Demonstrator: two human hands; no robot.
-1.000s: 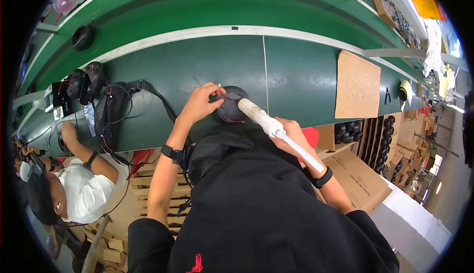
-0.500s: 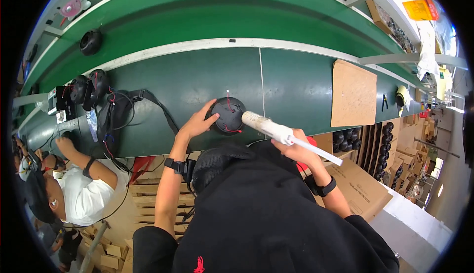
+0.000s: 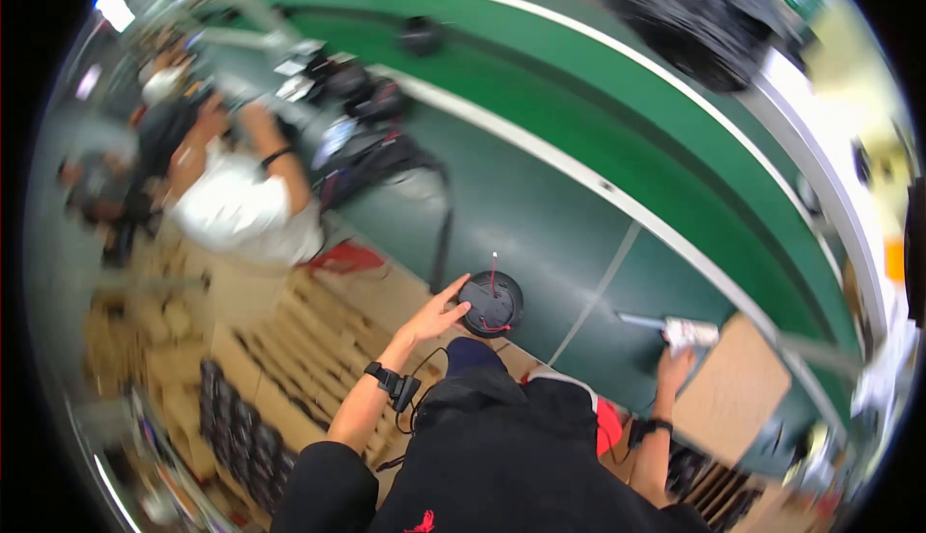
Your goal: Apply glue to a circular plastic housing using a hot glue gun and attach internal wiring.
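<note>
While the disc (image 3: 499, 307), far wire (image 3: 495, 273) not yet connected, is touched by the spread left hand (image 3: 436, 319), the tool (image 3: 693, 331) is grasped by the right hand (image 3: 675, 366).

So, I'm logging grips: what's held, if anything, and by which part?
Right hand: white cylindrical tool, apparently by its rod-side end. Left hand: open, touching the black round housing at its rim.

Free bench (image 3: 571, 277) between disc (image 3: 490, 303) and white tool (image 3: 693, 331)
</note>
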